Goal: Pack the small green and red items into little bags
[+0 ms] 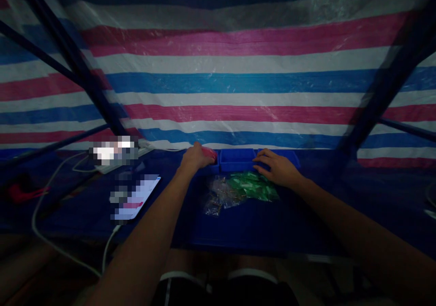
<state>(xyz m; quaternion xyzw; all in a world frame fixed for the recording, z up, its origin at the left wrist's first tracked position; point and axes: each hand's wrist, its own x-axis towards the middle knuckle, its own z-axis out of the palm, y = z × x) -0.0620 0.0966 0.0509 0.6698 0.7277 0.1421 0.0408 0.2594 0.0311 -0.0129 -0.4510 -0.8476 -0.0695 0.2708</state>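
Note:
My left hand (195,156) is closed at the left blue bin (214,169), its fingers curled against a shiny red plastic packet (210,153). Part of that packet is hidden behind the fingers. Over the gap between the middle blue bin (237,164) and the right blue bin (289,156), my right hand (275,166) hovers or rests with its fingers apart, holding nothing I can see. In front of the bins lie a pile of green plastic packets (254,185) and several clear packets (221,192) with small brass-coloured pieces inside.
A lit phone (139,199) with a white cable (108,242) lies on the blue table (245,229) at left. Behind it is a power strip (105,166), partly blurred out. Blue metal posts (384,83) flank a striped tarp (231,83). A red object (23,192) sits far left.

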